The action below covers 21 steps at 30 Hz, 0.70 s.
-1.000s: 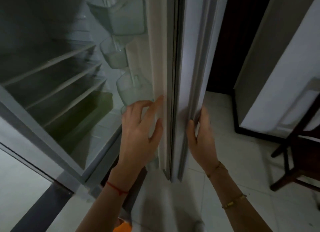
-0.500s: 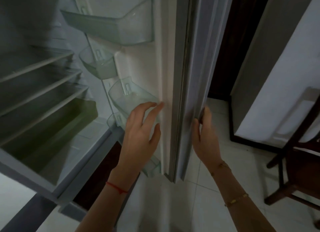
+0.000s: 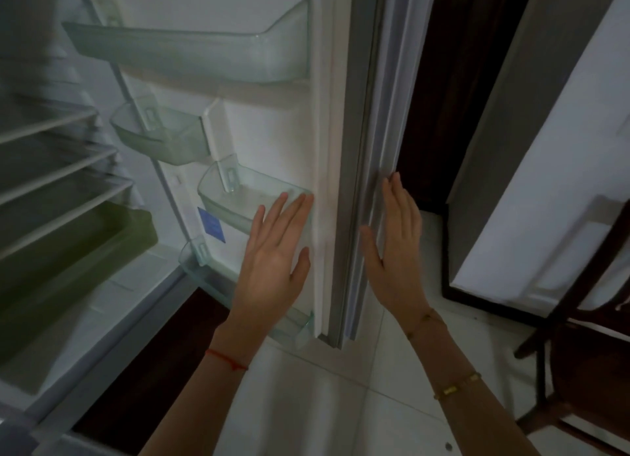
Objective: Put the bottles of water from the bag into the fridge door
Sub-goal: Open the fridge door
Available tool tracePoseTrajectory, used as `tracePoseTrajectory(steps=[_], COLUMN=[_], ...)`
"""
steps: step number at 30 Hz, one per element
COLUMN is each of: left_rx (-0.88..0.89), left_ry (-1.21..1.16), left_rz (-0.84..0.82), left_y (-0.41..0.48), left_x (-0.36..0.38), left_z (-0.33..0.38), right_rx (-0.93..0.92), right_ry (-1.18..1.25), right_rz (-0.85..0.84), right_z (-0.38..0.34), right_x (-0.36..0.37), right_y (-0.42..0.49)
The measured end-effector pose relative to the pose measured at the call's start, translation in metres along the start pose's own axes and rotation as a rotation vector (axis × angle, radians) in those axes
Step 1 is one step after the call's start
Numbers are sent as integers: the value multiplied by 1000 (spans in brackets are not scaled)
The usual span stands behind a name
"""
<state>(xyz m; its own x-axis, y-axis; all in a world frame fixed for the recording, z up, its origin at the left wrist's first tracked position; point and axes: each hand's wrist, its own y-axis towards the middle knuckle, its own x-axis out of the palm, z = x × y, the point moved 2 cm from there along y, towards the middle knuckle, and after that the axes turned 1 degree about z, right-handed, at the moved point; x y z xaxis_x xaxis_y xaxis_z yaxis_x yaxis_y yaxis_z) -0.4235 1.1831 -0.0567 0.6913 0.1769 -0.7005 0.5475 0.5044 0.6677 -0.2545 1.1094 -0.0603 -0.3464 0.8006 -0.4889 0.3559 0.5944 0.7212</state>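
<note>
White tiled floor [image 3: 392, 370] underfoot, a dark wooden chair [image 3: 579, 353] off to the right, and the fridge stands wide open with its wire shelves and green drawer [image 3: 68, 268] on the left. The fridge door [image 3: 327, 148] hangs edge-on down the middle, long axis upright, clear door bins [image 3: 191, 53] facing left into view. Left hand [image 3: 272, 261] flat and fingers spread over the lower bin, right hand [image 3: 395, 247] flat beside the door's outer edge, neither gripping anything; no bottles or bag in sight.
</note>
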Motion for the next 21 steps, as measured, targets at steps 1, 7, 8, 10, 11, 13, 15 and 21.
tracePoseTrajectory(steps=[1,7,8,10,11,13,15,21], left_rx=[-4,-32,-32,-40,-43,-43,-37,-14], left_ry=[13,89,100,121,129,137,146,154], left_rz=[5,41,41,39,40,47,52,87], left_y=[5,33,38,48,53,64,75,109], left_x=[6,38,42,51,55,63,71,95], left_z=[2,12,13,15,16,16,16,12], right_rx=[-7,9,9,20,25,27,37,59], right_ry=[-3,31,41,79,102,137,169,249], right_rz=[-15,-91,-94,-95,-96,-89,-85,-93], right_z=[6,40,46,57,61,70,81,116], right_x=[1,13,16,21,23,28,34,49], right_y=[3,31,37,49,54,64,74,104])
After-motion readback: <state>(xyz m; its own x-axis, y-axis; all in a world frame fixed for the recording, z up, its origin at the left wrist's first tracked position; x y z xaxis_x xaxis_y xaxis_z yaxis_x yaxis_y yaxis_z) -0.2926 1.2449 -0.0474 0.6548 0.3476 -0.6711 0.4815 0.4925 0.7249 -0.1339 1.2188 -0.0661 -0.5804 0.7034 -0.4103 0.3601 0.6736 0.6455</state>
